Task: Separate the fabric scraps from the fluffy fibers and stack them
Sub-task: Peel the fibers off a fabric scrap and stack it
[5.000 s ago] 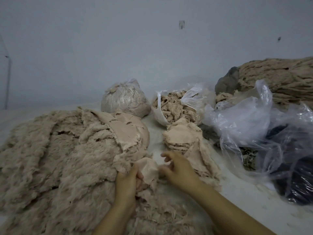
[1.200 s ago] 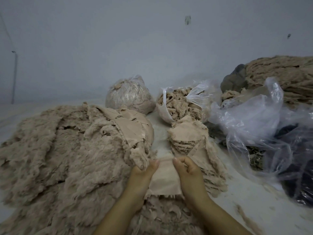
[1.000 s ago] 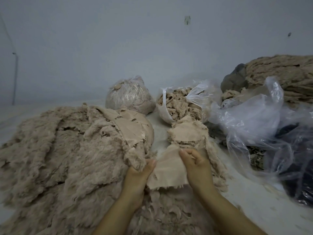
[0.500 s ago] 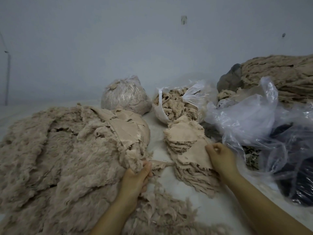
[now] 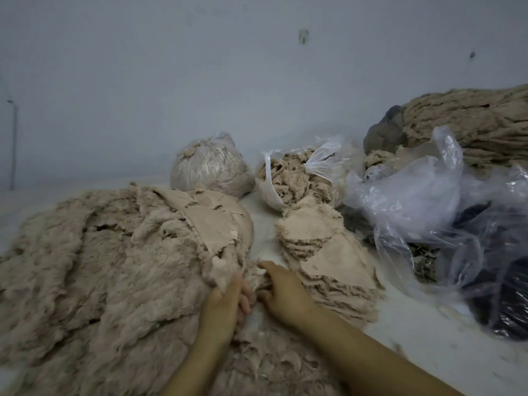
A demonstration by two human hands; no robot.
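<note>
A big pile of beige fluffy fibers [image 5: 100,267] covers the left half of the surface, with flat fabric pieces [image 5: 217,221] lying on its top right edge. The stack of flat fabric scraps [image 5: 328,252] stands to the right of it. My left hand [image 5: 228,298] grips a clump at the pile's right edge, thumb up against the fluff. Right beside it, my right hand [image 5: 281,290] curls its fingers round a small fabric scrap [image 5: 261,281] at the same edge. The fingertips of both hands are partly buried in fluff.
Behind stand a tied plastic bag [image 5: 211,167] of fibers and an open plastic bag [image 5: 291,178] of fibers. Crumpled clear plastic bags [image 5: 423,207] and a dark bag [image 5: 508,298] fill the right. A large fiber bundle [image 5: 471,124] lies at the back right. Loose shreds [image 5: 271,364] lie near my arms.
My right hand laid a flat scrap on the stack, then came back left to the pile's edge beside my left hand, which stayed holding the fluff.
</note>
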